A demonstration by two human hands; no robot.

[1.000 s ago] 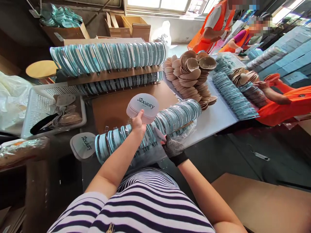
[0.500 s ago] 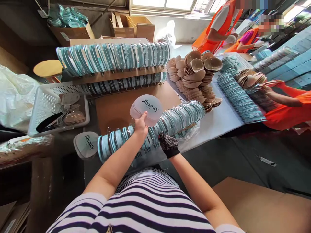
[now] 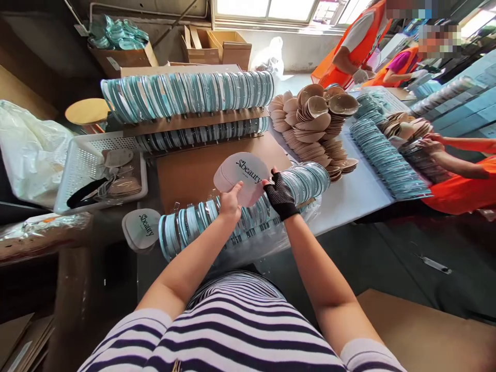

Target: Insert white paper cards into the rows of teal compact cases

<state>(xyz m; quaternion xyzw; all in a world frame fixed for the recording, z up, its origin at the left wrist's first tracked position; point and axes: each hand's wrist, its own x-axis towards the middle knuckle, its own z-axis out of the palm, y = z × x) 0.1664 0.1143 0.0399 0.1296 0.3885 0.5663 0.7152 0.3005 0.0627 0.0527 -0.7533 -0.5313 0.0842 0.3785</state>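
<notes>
My left hand clamps cards; my right hand (grip unreadable from here) likely parts one, next needing lightness.

Left hand: fingers other than the thumb hidden beneath the white cards; the print below "beauty" is too small to read. The gloved right hand covers part of the front row of packets; its grip on the cards is indeterminable. At two o'clock, a co-worker's head is pixelated. Cropped by the edges: window, twelve o'clock; cardboard sheet, four o'clock.
</notes>
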